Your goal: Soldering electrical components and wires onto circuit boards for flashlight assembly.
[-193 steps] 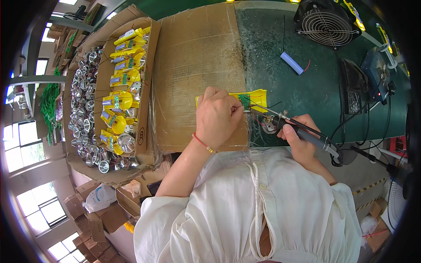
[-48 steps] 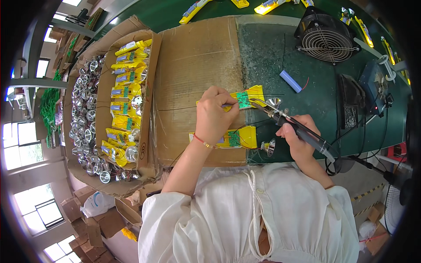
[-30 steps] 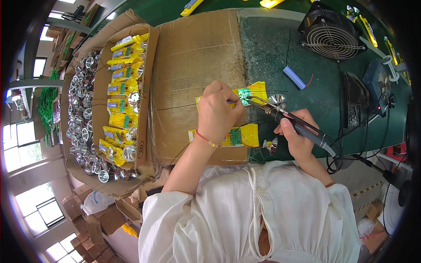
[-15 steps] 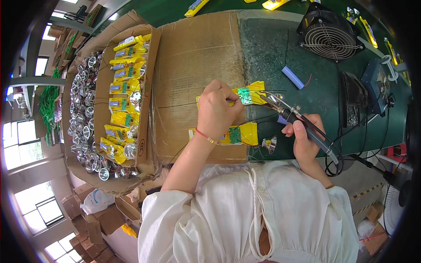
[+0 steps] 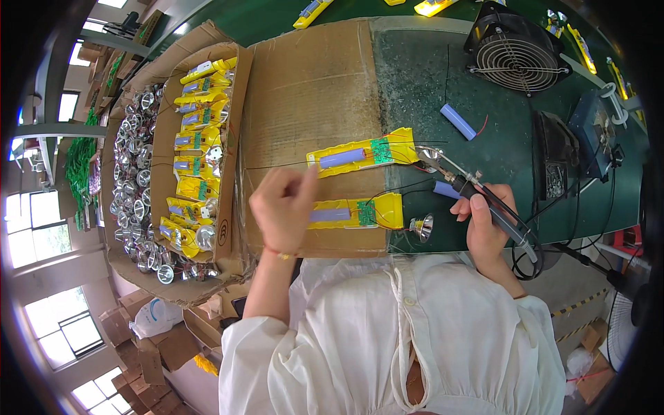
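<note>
Upper casing (image 5: 400,145) is now uncovered

On the cardboard sheet (image 5: 311,90), beyond the lower casing (image 5: 392,209), we see it lying with its inside visible: our left hand (image 5: 282,211) no longer covers it. Its long axis goes left to right; the wide end points right. Our right hand (image 5: 487,232) grips the soldering iron (image 5: 503,220). The left fingers are curled; whether they hold something, we cannot tell. Battery (image 5: 342,158) and smaller circuit board (image 5: 380,150) show.

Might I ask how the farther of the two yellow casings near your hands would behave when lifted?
The farther yellow casing looks thin-walled and moulded, so probably stiff and light. The purple cylinder in its left half may make that end heavier. The thin dark wire at its left looks floppy and would likely trail.
</note>
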`<action>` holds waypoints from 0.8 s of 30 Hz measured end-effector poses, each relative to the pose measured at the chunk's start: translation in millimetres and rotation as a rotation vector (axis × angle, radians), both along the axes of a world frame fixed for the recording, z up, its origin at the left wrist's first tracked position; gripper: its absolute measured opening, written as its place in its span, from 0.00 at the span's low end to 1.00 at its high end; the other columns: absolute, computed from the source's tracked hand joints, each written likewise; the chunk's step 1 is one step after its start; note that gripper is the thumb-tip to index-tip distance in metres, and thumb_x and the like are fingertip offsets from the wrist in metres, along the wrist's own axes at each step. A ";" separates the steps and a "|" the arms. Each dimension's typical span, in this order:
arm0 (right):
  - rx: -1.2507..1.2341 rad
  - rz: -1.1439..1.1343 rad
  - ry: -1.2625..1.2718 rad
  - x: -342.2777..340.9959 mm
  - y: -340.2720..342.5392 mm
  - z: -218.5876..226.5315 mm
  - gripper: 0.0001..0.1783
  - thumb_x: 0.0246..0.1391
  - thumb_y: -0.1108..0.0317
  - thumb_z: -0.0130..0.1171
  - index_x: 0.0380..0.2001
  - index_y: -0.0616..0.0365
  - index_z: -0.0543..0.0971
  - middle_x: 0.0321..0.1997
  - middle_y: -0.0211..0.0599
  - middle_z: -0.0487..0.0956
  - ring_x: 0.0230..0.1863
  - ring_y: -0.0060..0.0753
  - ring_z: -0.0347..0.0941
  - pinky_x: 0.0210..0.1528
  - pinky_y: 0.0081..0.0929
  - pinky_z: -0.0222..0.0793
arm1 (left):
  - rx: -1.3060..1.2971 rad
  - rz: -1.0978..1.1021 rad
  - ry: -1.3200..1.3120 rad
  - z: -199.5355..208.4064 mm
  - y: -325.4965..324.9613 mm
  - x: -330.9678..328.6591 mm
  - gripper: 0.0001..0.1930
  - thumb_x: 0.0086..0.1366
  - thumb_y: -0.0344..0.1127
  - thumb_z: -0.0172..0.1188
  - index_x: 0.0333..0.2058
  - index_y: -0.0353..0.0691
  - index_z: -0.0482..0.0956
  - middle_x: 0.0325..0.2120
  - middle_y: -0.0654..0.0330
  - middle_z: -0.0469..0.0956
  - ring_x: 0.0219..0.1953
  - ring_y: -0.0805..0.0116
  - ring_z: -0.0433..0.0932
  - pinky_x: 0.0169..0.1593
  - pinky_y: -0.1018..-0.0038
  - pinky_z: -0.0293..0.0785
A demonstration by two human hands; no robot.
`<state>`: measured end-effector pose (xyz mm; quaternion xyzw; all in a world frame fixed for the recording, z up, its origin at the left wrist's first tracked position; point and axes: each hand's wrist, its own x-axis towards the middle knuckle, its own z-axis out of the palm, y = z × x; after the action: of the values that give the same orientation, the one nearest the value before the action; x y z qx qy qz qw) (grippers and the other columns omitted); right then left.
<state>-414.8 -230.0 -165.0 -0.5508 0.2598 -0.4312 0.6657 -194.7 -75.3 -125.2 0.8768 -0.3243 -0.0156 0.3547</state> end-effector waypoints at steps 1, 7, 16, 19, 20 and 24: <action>0.002 0.000 -0.001 0.2 0.7 0.6 0.08 0.51 0.73 0.51 0.32 0.66 0.64 0.21 0.40 0.73 0.21 0.25 0.71 0.22 0.17 0.67 | 0.076 0.052 0.008 0.5 12.8 6.6 0.08 0.49 0.32 0.64 0.21 0.34 0.76 0.16 0.58 0.71 0.17 0.74 0.69 0.22 0.81 0.64; -0.009 0.044 0.036 4.1 -0.1 0.5 0.08 0.51 0.74 0.51 0.32 0.66 0.65 0.21 0.40 0.72 0.20 0.25 0.71 0.21 0.17 0.67 | -0.288 -0.146 -0.232 -2.0 -4.8 19.7 0.07 0.51 0.25 0.58 0.31 0.35 0.79 0.22 0.56 0.76 0.28 0.67 0.75 0.32 0.73 0.69; -0.007 0.085 0.130 4.7 2.8 3.8 0.08 0.50 0.74 0.53 0.31 0.66 0.66 0.21 0.40 0.73 0.20 0.24 0.72 0.22 0.18 0.68 | -0.156 -0.530 -0.269 -19.2 -51.7 -0.8 0.04 0.44 0.29 0.62 0.23 0.43 0.78 0.22 0.65 0.72 0.31 0.65 0.70 0.36 0.71 0.65; -0.041 0.107 0.140 8.7 0.7 6.4 0.08 0.49 0.75 0.54 0.30 0.67 0.67 0.22 0.40 0.74 0.21 0.23 0.72 0.23 0.18 0.69 | -0.116 -0.521 -0.235 -24.7 -52.7 -3.5 0.04 0.44 0.29 0.62 0.23 0.42 0.78 0.22 0.65 0.72 0.31 0.65 0.70 0.35 0.70 0.65; -0.053 0.104 0.173 10.7 0.4 8.8 0.08 0.49 0.74 0.53 0.30 0.65 0.67 0.20 0.39 0.72 0.19 0.25 0.71 0.21 0.17 0.67 | -0.120 -0.493 -0.196 -26.4 -53.4 -4.8 0.04 0.43 0.30 0.62 0.22 0.42 0.78 0.21 0.65 0.72 0.32 0.64 0.70 0.35 0.70 0.65; -0.046 0.115 0.220 17.7 -0.4 11.3 0.07 0.49 0.73 0.53 0.29 0.64 0.67 0.17 0.37 0.72 0.18 0.25 0.71 0.19 0.16 0.64 | -0.066 -0.427 -0.115 -23.3 -52.4 -8.2 0.03 0.41 0.29 0.62 0.19 0.42 0.78 0.20 0.63 0.72 0.32 0.63 0.70 0.35 0.69 0.66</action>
<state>-397.1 -230.4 -153.6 -0.6240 0.2893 -0.3352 0.6439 -202.9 -127.7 -148.4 0.7757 -0.5225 -0.0298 0.3526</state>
